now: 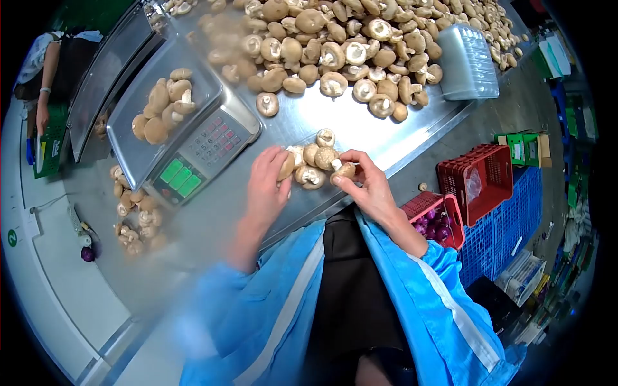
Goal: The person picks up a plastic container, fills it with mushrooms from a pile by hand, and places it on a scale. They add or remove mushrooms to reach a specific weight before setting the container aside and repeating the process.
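Observation:
A small cluster of brown mushrooms lies on the steel table near its front edge, between my two hands. My left hand curls around the cluster's left side, its fingers on one mushroom. My right hand pinches another mushroom at the cluster's right side. Both arms wear blue sleeves with a white stripe.
A digital scale with several mushrooms on its pan stands to the left. A big mushroom heap covers the far table beside stacked clear trays. Red baskets and blue crates stand on the floor at right. Another person stands far left.

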{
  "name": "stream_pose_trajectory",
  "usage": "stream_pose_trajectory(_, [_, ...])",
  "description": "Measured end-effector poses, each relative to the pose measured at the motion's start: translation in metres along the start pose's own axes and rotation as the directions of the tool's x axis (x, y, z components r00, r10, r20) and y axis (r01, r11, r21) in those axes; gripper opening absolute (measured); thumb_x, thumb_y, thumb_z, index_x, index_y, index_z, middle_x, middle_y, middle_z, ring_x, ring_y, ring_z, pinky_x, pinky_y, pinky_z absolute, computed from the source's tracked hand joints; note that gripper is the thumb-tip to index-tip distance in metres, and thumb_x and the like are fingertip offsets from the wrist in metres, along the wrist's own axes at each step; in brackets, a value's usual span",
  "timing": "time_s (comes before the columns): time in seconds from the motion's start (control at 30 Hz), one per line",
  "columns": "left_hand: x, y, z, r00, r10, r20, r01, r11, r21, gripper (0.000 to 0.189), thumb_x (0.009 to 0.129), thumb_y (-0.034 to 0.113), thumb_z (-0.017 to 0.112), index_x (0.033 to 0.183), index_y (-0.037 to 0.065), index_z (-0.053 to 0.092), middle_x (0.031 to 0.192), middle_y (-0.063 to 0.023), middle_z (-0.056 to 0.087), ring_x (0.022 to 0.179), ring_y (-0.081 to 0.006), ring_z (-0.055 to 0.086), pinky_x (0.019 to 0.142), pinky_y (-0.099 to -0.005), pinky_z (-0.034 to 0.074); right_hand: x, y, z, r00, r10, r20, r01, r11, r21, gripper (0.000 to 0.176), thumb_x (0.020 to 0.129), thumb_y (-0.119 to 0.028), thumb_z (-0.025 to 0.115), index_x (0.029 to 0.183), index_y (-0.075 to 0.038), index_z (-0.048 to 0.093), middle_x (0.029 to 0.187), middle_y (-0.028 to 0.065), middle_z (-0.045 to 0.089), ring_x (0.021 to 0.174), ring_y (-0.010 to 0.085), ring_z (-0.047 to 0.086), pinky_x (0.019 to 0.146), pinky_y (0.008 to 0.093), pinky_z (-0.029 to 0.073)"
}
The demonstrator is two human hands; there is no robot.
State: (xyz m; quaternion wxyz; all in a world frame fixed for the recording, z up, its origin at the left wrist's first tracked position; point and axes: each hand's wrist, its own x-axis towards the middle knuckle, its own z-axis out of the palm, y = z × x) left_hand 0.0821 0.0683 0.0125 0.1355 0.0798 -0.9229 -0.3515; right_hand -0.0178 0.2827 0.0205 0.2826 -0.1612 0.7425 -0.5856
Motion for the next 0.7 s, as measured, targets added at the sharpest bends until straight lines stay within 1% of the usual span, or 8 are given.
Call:
stream_pose_trajectory(0.07, [-0.003,0.003,-0.003,0.998,-0.028,-0.053,0.025,0.998,-0.066,0.052,0.071,-0.002,0.071,0.121,0.002,0.057,0.129,-0.0169,0.056,0.126,-0.0372,0.05,0.105,-0.0433,0.041,0.001,0.002,-0.005,0.998,0.056,0.004,-0.056,0.998,0.005,0.045,0.083,-0.019,0.075,0.121,-0.004,0.056,0.106,0.007,0.06,0.08,0.0144,0.058,0.07,0.0273,0.05])
stream_pose_trajectory(0.27, [-0.014,0.01,0.006,0.995,0.038,0.087,-0.042,0.998,0.046,0.064,0.071,0.009,0.076,0.129,0.002,0.05,0.136,-0.0194,0.049,0.135,-0.0426,0.037,0.11,-0.0502,0.03,0.004,-0.011,-0.008,0.996,-0.081,-0.022,0.078,0.989,-0.125,0.041,0.083,-0.024,0.075,0.118,-0.006,0.061,0.104,0.0085,0.063,0.081,0.0162,0.059,0.071,0.028,0.05])
stream_pose_trajectory(0.3, [-0.017,0.006,0.008,0.996,0.02,0.086,-0.021,1.0,0.018,0.065,0.076,0.019,0.073,0.132,0.001,0.047,0.142,-0.0203,0.043,0.138,-0.0433,0.032,0.112,-0.0513,0.025,0.005,-0.012,-0.01,0.994,-0.096,-0.055,0.087,0.986,-0.143,0.041,0.084,-0.024,0.074,0.119,-0.006,0.061,0.104,0.0087,0.064,0.081,0.0158,0.059,0.072,0.028,0.05])
stream_pose_trajectory(0.4, [-0.014,0.005,0.006,0.999,-0.023,-0.022,0.023,1.0,0.003,0.062,0.081,0.025,0.067,0.134,0.001,0.046,0.145,-0.0203,0.04,0.139,-0.0429,0.03,0.113,-0.0502,0.024,0.012,-0.007,-0.023,0.986,-0.047,-0.158,0.018,0.983,-0.182,0.041,0.085,-0.024,0.073,0.12,-0.006,0.06,0.1,0.0087,0.066,0.081,0.015,0.06,0.072,0.0285,0.05])
stream_pose_trajectory(0.43, [-0.012,0.006,0.006,0.999,-0.031,-0.034,0.032,0.999,0.032,0.058,0.085,0.025,0.062,0.135,0.001,0.046,0.146,-0.02,0.04,0.14,-0.0418,0.03,0.114,-0.0499,0.023,0.018,-0.008,-0.025,0.969,-0.089,-0.232,0.044,0.981,-0.191,0.04,0.086,-0.023,0.072,0.121,-0.006,0.06,0.097,0.0082,0.066,0.08,0.0142,0.061,0.071,0.0284,0.05])
stream_pose_trajectory(0.53, [-0.002,0.004,0.013,0.998,-0.062,0.013,0.06,0.991,0.118,0.056,0.085,0.024,0.062,0.135,0.004,0.048,0.146,-0.0186,0.041,0.141,-0.0398,0.029,0.114,-0.0497,0.022,0.039,-0.012,-0.035,0.96,-0.051,-0.275,-0.021,0.968,-0.251,0.041,0.087,-0.024,0.07,0.121,-0.005,0.06,0.103,0.0123,0.066,0.081,0.0212,0.065,0.072,0.0314,0.052])
stream_pose_trajectory(0.63, [0.004,0.009,0.033,0.994,-0.027,0.103,-0.002,0.963,0.271,0.055,0.082,0.023,0.069,0.132,0.005,0.052,0.144,-0.0163,0.043,0.14,-0.0402,0.031,0.113,-0.0526,0.025,0.05,-0.018,-0.031,0.956,-0.18,-0.229,0.114,0.955,-0.273,0.042,0.086,-0.026,0.071,0.121,-0.005,0.06,0.108,0.0148,0.065,0.085,0.0266,0.066,0.074,0.0338,0.053])
stream_pose_trajectory(0.7, [0.004,0.006,0.038,0.994,-0.023,0.11,-0.008,0.96,0.281,0.06,0.082,0.028,0.07,0.135,0.008,0.05,0.147,-0.0157,0.041,0.14,-0.0401,0.031,0.113,-0.0531,0.025,0.05,-0.024,-0.028,0.967,-0.187,-0.174,0.124,0.938,-0.323,0.042,0.086,-0.027,0.072,0.121,-0.005,0.06,0.108,0.0143,0.065,0.087,0.0262,0.067,0.076,0.0349,0.054])
